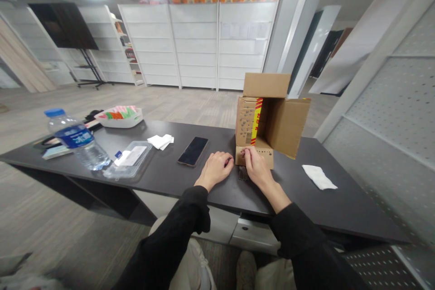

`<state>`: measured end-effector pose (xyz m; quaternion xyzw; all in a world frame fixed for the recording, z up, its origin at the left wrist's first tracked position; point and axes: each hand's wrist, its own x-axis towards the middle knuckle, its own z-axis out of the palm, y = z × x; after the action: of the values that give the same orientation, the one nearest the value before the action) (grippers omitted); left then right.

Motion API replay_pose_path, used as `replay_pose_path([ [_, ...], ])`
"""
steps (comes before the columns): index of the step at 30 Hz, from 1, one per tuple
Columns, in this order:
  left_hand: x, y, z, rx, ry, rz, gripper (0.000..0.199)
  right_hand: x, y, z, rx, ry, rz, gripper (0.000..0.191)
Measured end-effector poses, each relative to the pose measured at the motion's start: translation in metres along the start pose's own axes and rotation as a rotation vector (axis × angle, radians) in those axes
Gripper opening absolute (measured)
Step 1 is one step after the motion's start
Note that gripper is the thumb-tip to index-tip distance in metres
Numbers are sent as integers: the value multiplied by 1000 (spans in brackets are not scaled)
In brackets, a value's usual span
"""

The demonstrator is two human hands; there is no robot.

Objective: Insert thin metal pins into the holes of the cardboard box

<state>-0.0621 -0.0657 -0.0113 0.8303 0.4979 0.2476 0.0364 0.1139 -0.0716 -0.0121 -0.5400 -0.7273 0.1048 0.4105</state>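
An open cardboard box [246, 122] lies on its side on the dark table, its flaps spread. Small dark dots or holes mark its left panel and its front flap [267, 156]. My right hand [256, 167] is over that front flap, thumb and fingers pinched together; whatever is between them is too small to name. Just below the flap lies a row of thin dark metal pieces [243, 173], partly beside my right hand. My left hand [217, 167] rests on the table left of the box, fingers curled in, and what they hold, if anything, is hidden.
Left of my hands lie a phone [193, 151], white tissues [161, 141], a clear plastic case [131, 163], a water bottle [78, 138] and a white basket [122, 121] of colourful packets. A folded tissue [319, 176] lies at right, near a perforated panel [390, 90].
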Motion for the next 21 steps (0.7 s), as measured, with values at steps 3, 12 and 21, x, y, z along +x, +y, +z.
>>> replay_pose_path([
  [3,0,0,0,-1,-5,1,21,0,3,4,100,70,35,30],
  [12,0,0,1,-5,2,5,20,-1,6,9,287,156,80,30],
  [21,1,-1,2,8,12,12,20,0,13,16,299,195,47,30],
])
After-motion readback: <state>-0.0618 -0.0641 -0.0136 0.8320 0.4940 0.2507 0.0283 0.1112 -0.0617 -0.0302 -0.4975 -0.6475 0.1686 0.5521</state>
